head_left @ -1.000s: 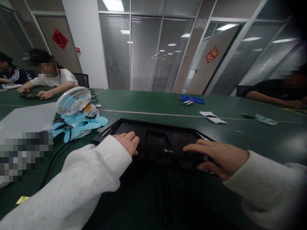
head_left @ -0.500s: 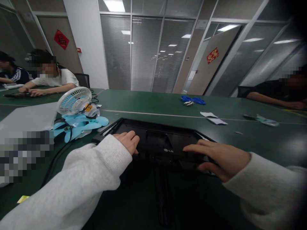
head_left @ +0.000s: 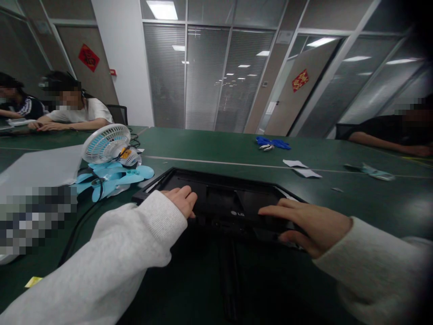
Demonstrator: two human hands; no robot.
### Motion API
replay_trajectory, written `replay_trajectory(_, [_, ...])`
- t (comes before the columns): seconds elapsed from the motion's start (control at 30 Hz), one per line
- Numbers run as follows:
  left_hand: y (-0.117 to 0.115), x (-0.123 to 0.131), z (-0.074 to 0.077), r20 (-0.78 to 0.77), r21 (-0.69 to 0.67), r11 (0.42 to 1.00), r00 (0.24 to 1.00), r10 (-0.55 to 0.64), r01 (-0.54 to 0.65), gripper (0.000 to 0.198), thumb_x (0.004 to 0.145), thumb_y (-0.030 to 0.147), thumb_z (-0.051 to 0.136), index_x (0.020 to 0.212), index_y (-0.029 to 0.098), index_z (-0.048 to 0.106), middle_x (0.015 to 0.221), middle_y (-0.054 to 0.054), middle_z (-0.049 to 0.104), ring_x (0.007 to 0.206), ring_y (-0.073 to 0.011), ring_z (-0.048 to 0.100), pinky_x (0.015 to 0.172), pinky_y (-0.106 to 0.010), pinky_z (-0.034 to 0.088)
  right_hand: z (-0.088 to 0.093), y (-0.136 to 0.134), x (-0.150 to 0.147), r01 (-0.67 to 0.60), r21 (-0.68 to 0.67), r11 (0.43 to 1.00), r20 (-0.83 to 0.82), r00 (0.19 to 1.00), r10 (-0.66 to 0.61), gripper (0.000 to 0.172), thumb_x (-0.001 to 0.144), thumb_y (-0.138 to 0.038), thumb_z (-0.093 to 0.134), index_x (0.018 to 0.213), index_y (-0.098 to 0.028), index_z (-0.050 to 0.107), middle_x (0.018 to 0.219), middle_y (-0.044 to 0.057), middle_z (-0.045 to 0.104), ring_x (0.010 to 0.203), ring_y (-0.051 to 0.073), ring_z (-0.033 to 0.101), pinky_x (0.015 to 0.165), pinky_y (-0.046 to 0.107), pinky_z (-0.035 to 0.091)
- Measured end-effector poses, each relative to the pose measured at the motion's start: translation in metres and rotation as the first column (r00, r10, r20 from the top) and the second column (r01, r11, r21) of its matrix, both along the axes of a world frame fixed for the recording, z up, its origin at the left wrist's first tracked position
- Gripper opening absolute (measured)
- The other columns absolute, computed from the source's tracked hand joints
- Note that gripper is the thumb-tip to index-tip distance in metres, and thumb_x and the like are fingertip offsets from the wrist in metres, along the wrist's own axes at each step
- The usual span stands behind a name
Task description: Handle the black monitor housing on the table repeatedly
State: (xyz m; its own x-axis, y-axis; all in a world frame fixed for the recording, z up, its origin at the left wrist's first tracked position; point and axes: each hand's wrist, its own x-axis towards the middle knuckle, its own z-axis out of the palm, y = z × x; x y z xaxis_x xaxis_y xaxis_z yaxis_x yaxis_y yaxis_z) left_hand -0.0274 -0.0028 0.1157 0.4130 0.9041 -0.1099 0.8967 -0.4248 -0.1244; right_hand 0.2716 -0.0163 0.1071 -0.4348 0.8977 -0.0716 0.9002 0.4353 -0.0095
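A black flat monitor (head_left: 223,194) lies face down on the green table (head_left: 209,144) in front of me, its stand arm running toward me. My left hand (head_left: 181,201) rests on the monitor's near left part, fingers curled against it. My right hand (head_left: 306,223) lies over the near right edge, fingers stretched across the top and thumb tucked under the rim, gripping it. Both arms wear light grey sleeves.
A small white fan (head_left: 106,144) with light blue blades (head_left: 111,178) beside it stands at the left, with a black cable. Grey sheet (head_left: 37,167), blue item (head_left: 272,143), paper scraps (head_left: 301,168) lie around. Two people sit far left, another at the right.
The view has shifted slightly; both hands stay in place on the monitor.
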Motion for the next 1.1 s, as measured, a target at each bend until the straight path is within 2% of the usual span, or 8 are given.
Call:
replay_trajectory(0.2, [0.001,0.0,-0.002,-0.003,-0.009,1.0,1.0,-0.006,0.006,0.025,0.088,0.025,0.059,0.112,0.017,0.055,0.111,-0.005,0.055,0.099,-0.0245,0.059,0.069,-0.032,0.047,-0.001,0.003,0.001,-0.013,-0.028,1.0,0.014,1.0,0.014,0.059,0.069,-0.011,0.057,0.122,-0.036,0.052,0.102,0.003,0.055,0.083,0.02,0.059,0.073,0.037,0.047])
replay_trajectory(0.4, [0.003,-0.004,-0.004,0.008,0.013,0.999,0.999,-0.04,0.04,0.021,0.09,0.025,0.053,0.11,0.018,0.056,0.11,-0.006,0.055,0.097,-0.0259,0.059,0.068,-0.032,0.047,-0.001,0.001,-0.001,-0.046,0.04,0.998,0.019,0.999,0.046,0.055,0.073,-0.011,0.05,0.125,-0.03,0.052,0.101,0.006,0.055,0.078,0.018,0.059,0.069,0.035,0.048])
replay_trajectory(0.6, [0.004,-0.006,-0.006,0.003,0.013,0.997,0.997,-0.08,0.08,0.021,0.09,0.024,0.051,0.109,0.017,0.056,0.109,-0.006,0.056,0.095,-0.0262,0.059,0.066,-0.032,0.046,0.0,-0.001,-0.004,-0.064,0.071,0.995,0.053,0.997,0.06,0.055,0.072,-0.011,0.051,0.123,-0.03,0.054,0.1,0.006,0.057,0.079,0.019,0.06,0.066,0.033,0.048])
replay_trajectory(0.93, [0.009,-0.007,-0.003,-0.024,-0.116,0.993,1.0,0.006,-0.009,0.025,0.085,0.021,0.055,0.11,0.019,0.057,0.11,-0.006,0.057,0.099,-0.0255,0.06,0.069,-0.031,0.048,0.0,0.001,-0.014,-0.077,-0.005,0.997,0.095,0.993,0.077,0.058,0.073,-0.009,0.053,0.127,-0.032,0.051,0.104,0.005,0.057,0.085,0.02,0.061,0.075,0.037,0.05])
replay_trajectory(1.1, [0.007,-0.004,-0.002,-0.017,-0.115,0.993,1.0,0.001,-0.003,0.025,0.085,0.022,0.056,0.11,0.02,0.057,0.112,-0.006,0.058,0.099,-0.0257,0.06,0.066,-0.03,0.048,-0.004,0.001,-0.007,-0.091,0.023,0.996,0.084,0.992,0.089,0.057,0.073,-0.011,0.053,0.126,-0.033,0.052,0.102,0.005,0.058,0.081,0.018,0.061,0.071,0.033,0.049])
